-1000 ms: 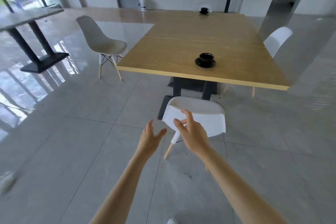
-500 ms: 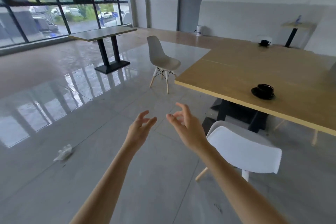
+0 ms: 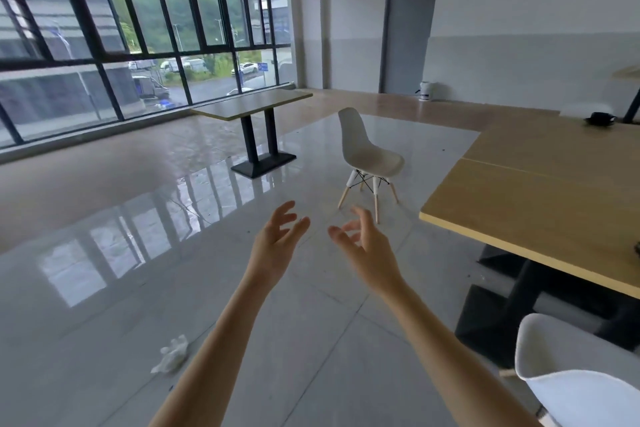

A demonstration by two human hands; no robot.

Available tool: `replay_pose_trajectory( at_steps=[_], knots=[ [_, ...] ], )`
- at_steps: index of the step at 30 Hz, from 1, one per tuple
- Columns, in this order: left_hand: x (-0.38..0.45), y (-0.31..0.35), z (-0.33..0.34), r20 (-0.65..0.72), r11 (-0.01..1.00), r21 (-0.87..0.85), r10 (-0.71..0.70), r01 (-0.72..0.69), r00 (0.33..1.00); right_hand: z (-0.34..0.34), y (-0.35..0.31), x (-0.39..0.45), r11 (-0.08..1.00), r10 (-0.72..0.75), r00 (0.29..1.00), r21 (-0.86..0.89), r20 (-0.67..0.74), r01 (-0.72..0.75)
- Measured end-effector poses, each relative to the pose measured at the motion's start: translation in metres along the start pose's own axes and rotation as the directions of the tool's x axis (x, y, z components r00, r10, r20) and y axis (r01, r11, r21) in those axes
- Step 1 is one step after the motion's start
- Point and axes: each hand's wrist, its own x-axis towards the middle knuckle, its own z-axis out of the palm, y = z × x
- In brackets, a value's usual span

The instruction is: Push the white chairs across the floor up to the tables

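A white chair (image 3: 367, 152) on wooden legs stands alone on the tiled floor, a short way off the left side of the big wooden table (image 3: 540, 191). Another white chair (image 3: 575, 374) sits at the lower right, its back against that table's near edge. My left hand (image 3: 277, 243) and my right hand (image 3: 367, 250) are raised side by side in front of me, fingers spread, holding nothing. Both are well short of the far chair.
A smaller table (image 3: 252, 104) on a black pedestal stands by the window wall at the left. A crumpled white rag (image 3: 171, 354) lies on the floor near my left forearm. A black cup on a saucer (image 3: 601, 117) rests on the big table. A white kettle (image 3: 426, 91) stands by the grey door.
My right hand has let go of the near chair's back, which has slid to the lower right of the view. The view has swung left toward the standalone chair and the windows.
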Motion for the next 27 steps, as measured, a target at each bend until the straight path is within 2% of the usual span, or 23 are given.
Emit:
replay_pose_trajectory(
  at_steps=[9,13,21,27],
  knots=[
    [0.154,-0.087,-0.032,0.016,0.992,0.001,-0.128,0.128,0.992,0.076,0.025,0.145,1.0,0.02,0.999,-0.021,0.033,-0.02],
    [0.257,-0.125,-0.034,0.012,0.986,0.101,-0.131,0.129,0.991,0.122,0.048,0.245,0.999,0.026,0.999,-0.022,0.033,-0.026],
    [0.49,-0.155,-0.048,-0.02,0.989,0.078,-0.127,0.128,0.992,0.179,0.059,0.477,1.0,0.008,1.0,-0.01,0.02,-0.007],
    [0.622,-0.189,-0.06,0.012,0.985,0.061,-0.16,0.159,0.987,0.217,0.086,0.596,0.998,0.03,0.999,-0.055,0.032,-0.028]
  ],
)
